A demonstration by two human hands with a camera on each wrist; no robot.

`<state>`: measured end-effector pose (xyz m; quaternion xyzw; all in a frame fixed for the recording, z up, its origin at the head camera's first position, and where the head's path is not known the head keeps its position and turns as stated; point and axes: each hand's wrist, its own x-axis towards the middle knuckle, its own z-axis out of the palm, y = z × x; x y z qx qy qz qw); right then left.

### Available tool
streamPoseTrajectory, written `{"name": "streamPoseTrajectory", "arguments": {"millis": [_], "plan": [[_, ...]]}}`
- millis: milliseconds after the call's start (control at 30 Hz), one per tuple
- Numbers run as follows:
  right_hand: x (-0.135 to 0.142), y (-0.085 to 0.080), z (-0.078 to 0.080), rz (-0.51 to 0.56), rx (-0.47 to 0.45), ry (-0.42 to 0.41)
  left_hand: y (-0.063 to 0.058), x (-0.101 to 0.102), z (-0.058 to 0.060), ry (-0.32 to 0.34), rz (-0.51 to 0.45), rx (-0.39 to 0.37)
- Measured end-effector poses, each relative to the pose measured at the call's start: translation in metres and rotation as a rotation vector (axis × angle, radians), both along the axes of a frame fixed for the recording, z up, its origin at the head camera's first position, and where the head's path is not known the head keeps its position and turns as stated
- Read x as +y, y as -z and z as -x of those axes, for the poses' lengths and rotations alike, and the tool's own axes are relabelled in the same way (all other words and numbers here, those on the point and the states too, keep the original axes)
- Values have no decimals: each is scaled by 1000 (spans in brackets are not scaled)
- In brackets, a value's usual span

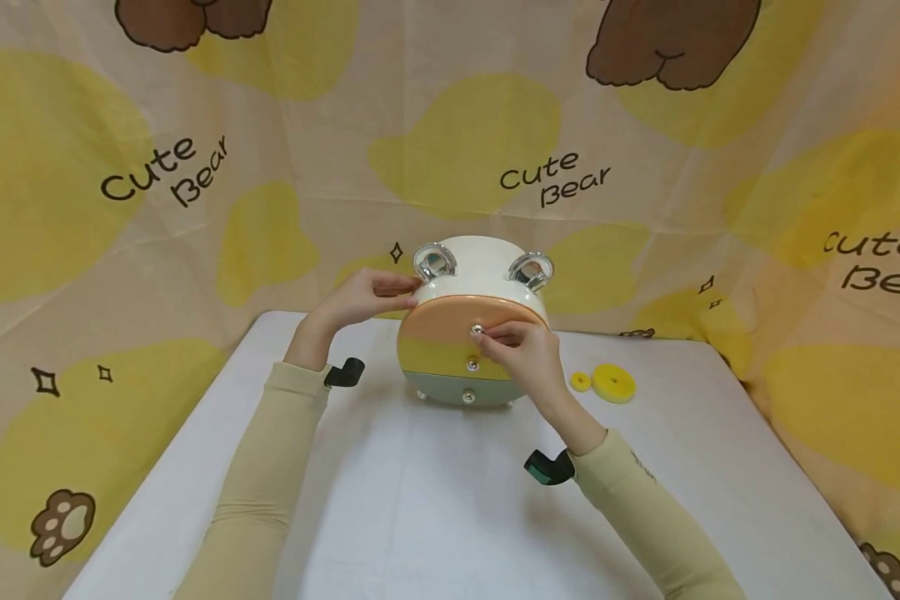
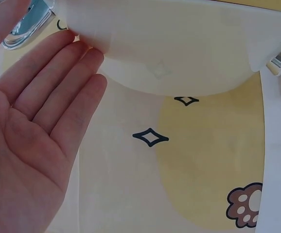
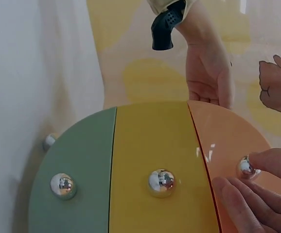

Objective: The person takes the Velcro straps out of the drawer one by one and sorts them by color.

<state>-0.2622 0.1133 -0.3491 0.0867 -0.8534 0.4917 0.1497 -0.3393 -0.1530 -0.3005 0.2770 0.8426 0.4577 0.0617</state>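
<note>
A round white drawer box [image 1: 487, 254] with two silver ear shapes stands on the table. Its front has an orange drawer [image 1: 450, 315], a yellow drawer [image 1: 431, 357] and a green drawer [image 1: 442, 389], each with a silver knob. With thumb and fingers my right hand [image 1: 525, 354] pinches the orange drawer's knob [image 3: 246, 167]. The drawer fronts look flush with one another. My left hand [image 1: 360, 298] has its fingers extended, their tips against the box's upper left side; in the left wrist view the palm [image 2: 33, 126] shows bare.
Right of the box lie a small yellow ring [image 1: 581, 382] and a larger yellow disc [image 1: 613, 383] with a hole. The white table [image 1: 420, 500] meets a patterned cloth backdrop [image 1: 465, 150] behind and at the sides. A black wrist mount [image 1: 345, 372] sticks out from the left sleeve.
</note>
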Motion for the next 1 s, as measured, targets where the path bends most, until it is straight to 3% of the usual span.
{"name": "streamPoseTrajectory", "arguments": {"millis": [367,1000], "plan": [[1,-2,6,47,-58,-34,0,-1,-1,-1,5,2],[-1,-1,4,1,4,31,1,0,-2,13,-11,5]]}}
